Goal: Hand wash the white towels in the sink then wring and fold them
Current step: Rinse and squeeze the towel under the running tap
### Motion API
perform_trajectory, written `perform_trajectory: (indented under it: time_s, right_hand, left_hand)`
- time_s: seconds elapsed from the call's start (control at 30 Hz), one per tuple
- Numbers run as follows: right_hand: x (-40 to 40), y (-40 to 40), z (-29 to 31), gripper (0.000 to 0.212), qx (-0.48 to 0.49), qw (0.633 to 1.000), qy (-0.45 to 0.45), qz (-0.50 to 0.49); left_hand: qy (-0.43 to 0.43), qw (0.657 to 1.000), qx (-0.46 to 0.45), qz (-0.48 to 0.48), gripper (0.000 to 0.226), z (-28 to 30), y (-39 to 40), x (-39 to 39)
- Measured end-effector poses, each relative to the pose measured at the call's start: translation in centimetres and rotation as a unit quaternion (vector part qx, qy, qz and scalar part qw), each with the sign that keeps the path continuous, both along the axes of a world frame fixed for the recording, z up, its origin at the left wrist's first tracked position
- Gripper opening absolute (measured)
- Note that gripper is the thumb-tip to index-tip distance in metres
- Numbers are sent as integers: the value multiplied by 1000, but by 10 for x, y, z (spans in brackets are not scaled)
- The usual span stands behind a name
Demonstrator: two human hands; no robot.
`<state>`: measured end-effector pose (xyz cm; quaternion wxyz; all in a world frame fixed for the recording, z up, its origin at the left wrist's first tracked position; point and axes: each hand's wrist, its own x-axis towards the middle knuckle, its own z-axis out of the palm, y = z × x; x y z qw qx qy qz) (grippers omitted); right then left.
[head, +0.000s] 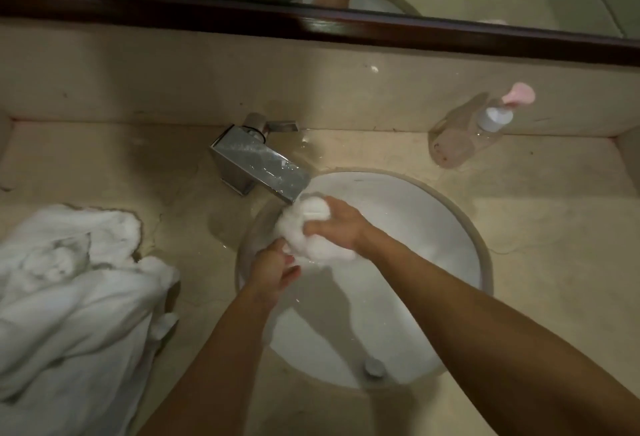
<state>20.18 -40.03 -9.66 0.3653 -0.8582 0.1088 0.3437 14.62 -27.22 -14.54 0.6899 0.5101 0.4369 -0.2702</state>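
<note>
A small white towel [313,227] is bunched into a wet wad over the round white sink [460,227], just under the spout of the chrome faucet [259,165]. My right hand [337,226] grips the wad from the right, fingers curled round it. My left hand [273,271] holds its lower end from below and to the left. More white towels [69,297] lie in a crumpled heap on the counter at the left.
The beige stone counter [536,227] surrounds the sink. A clear pump bottle with a pink top [485,124] stands at the back right. The sink's drain plug [374,366] sits near the front. A dark-framed mirror [311,25] runs along the back wall.
</note>
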Motion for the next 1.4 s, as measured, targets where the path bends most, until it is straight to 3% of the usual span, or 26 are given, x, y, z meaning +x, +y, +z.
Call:
perform_trajectory:
  time_s: [0.07, 0.17, 0.2, 0.27, 0.33, 0.4, 0.5, 0.6, 0.67, 0.77, 0.9, 1.03, 1.13, 1.17, 1.2, 1.27, 1.33, 1.37, 1.4]
  right_hand:
    - [-13, -18, -9, 81, 32, 996, 5, -84]
    - [-34, -41, 16, 37, 85, 978, 10, -191]
    - [-40, -51, 19, 24, 101, 970, 14, -221]
    - [-52, -66, 28, 20, 129, 959, 20, -252]
    - [-62, -74, 32, 25, 137, 953, 17, -270]
    - [-69, -79, 35, 35, 145, 945, 13, -293]
    - [-74, -84, 44, 33, 163, 938, 2, -307]
    - [-78, -85, 52, 23, 188, 931, -12, -311]
    - [-78, -85, 57, 23, 200, 927, -18, -317]
    - [-77, -84, 61, 38, 205, 924, -15, -321]
    - [-76, -83, 65, 34, 227, 910, -13, -347]
    - [-78, -83, 66, 37, 261, 887, 4, -381]
    - [-83, -89, 62, 43, 307, 854, 20, -419]
    - [-86, -91, 63, 41, 331, 835, 32, -439]
    - [-90, -94, 65, 38, 364, 809, 51, -459]
    - [-99, -97, 71, 30, 441, 754, 87, -480]
    - [-108, -95, 79, 31, 499, 703, 109, -494]
    - [-112, -93, 79, 37, 517, 680, 116, -506]
    - [-115, -89, 81, 42, 527, 659, 121, -523]
  left_hand:
    - [-67, 973, 120, -183, 27, 21, 7, -1]
    - [-245, 870, 208, -374, 39, 86, 0, 6]
    - [-307, 840, 212, -393, 37, 107, -6, 10]
    - [-426, 783, 240, -384, 32, 143, -19, 28]
    - [-498, 700, 348, -375, 28, 155, -29, 58]
    - [-474, 612, 463, -432, 41, 149, -33, 93]
    - [-292, 525, 552, -579, 69, 136, -29, 127]
    - [-212, 492, 568, -625, 76, 136, -25, 132]
    - [-228, 473, 588, -615, 70, 141, -25, 130]
    - [-252, 478, 597, -592, 64, 145, -26, 122]
    - [-270, 435, 629, -585, 56, 133, -21, 110]
    - [-316, 457, 607, -569, 58, 126, -6, 101]
    - [-499, 507, 520, -473, 54, 133, -12, 68]
    - [-544, 542, 470, -436, 52, 134, -18, 50]
    - [-558, 594, 419, -400, 51, 132, -25, 31]
    - [-499, 752, 320, -289, 55, 117, -37, -7]
    - [-335, 910, 202, -136, 69, 93, -47, -29]
    - [-234, 966, 94, -62, 73, 83, -52, -34]
    - [-144, 989, -31, -7, 72, 70, -56, -35]
